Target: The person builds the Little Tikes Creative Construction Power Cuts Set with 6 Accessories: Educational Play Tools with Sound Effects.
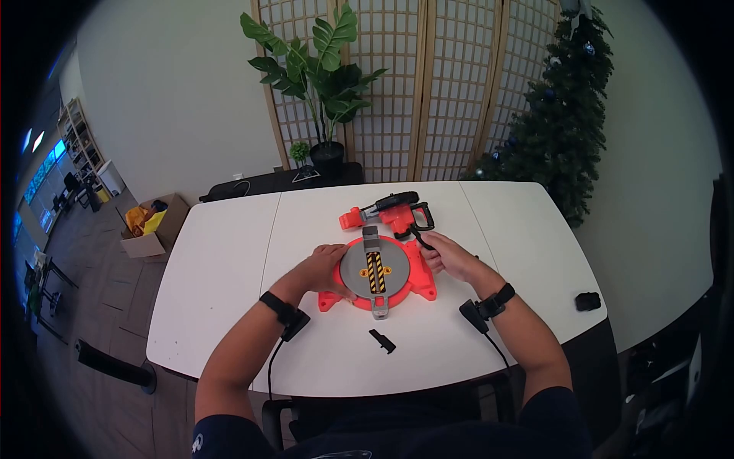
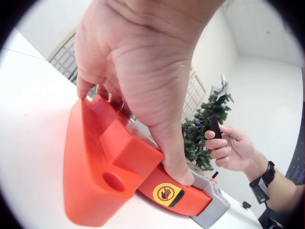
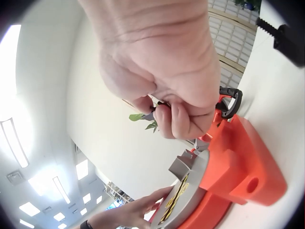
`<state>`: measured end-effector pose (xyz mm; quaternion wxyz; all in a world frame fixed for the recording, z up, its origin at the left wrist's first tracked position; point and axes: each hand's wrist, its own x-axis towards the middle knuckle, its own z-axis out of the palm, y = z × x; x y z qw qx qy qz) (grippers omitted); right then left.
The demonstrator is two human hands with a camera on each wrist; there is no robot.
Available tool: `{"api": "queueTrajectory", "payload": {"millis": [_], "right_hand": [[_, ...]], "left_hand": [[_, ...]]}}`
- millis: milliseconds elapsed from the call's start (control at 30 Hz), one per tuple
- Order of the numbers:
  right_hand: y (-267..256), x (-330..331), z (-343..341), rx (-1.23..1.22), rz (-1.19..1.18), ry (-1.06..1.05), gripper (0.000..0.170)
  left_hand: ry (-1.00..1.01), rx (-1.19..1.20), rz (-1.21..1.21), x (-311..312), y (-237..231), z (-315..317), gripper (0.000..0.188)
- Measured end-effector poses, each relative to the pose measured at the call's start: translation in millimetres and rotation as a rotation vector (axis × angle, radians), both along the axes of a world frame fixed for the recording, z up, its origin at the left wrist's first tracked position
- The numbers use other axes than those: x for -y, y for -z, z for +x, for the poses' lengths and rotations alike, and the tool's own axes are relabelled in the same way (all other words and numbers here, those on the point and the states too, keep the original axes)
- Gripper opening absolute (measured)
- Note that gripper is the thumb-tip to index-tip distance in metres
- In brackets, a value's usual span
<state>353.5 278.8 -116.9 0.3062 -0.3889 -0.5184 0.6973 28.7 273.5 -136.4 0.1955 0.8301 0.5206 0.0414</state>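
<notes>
A red toy mitre saw base [image 1: 422, 280] lies on the white table, with a round grey turntable [image 1: 353, 268] carrying a black-and-yellow striped strip. My left hand [image 1: 325, 271] grips the base's left side, thumb on the near rim [image 2: 176, 167] and fingers at the far side. Raised over the base's right side, my right hand [image 1: 453, 258] pinches a slim black piece [image 2: 216, 126]; its lower end is hidden in the fingers. Behind the base lies the red-and-black saw head [image 1: 397, 218]. Nearer me is a small black plastic part [image 1: 382, 341].
A black part with a threaded screw [image 3: 283, 40] lies right of the base. A small black object [image 1: 588, 301] sits by the table's right edge. A cardboard box [image 1: 157, 237] stands on the floor at left. Beyond the table are a plant [image 1: 329, 84] and a decorated tree [image 1: 547, 115].
</notes>
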Motion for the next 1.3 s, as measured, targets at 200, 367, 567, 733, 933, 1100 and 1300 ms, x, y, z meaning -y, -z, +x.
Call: {"api": "queueTrajectory", "payload": {"millis": [200, 367, 567, 733, 933, 1100, 1300], "right_hand": [[11, -5, -4, -0.033, 0.089, 0.102, 0.013], [28, -24, 2, 0.167, 0.275, 0.116, 0.011], [24, -23, 2, 0.711, 0.897, 0.178, 0.021], [11, -18, -5, 0.808, 0.884, 0.094, 0.017], [13, -23, -4, 0.871, 1.009, 0.009, 0.017], [17, -22, -7, 0.893, 1.036, -0.009, 0.016], [20, -25, -7, 0.903, 1.062, -0.012, 0.016]], "left_hand": [[0.009, 0.014, -0.011, -1, -1, -1, 0.129], [0.017, 0.007, -0.022, -2, -2, -1, 0.130], [0.024, 0.000, -0.039, -5, -2, 1, 0.129], [0.032, 0.016, -0.026, -7, 2, -1, 0.128], [0.032, 0.020, -0.030, -8, 2, -2, 0.128], [0.028, 0.015, -0.034, -7, 1, -1, 0.128], [0.028, 0.006, -0.044, -6, -1, 0, 0.129]]}}
